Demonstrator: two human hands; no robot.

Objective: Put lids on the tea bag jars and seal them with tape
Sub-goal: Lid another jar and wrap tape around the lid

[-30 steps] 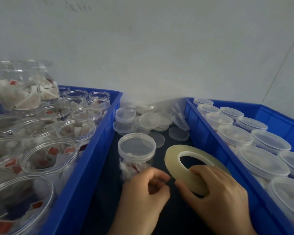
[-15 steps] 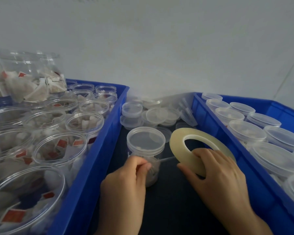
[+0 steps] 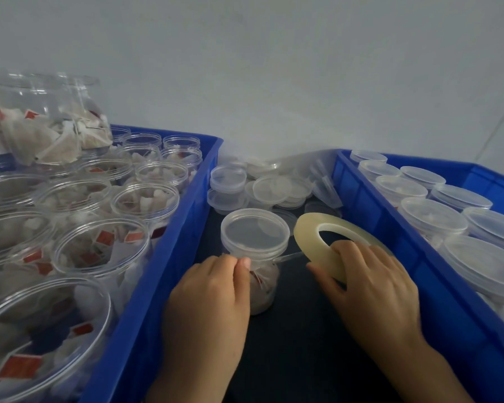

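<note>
Sealing step on a lidded jar: left hand pinching the tape end against its seam, right hand gripping the tape roll just beyond; wrapping around probably next.

Only open lane is the dark strip between the two blue crates; loose lids clog the far end.
</note>
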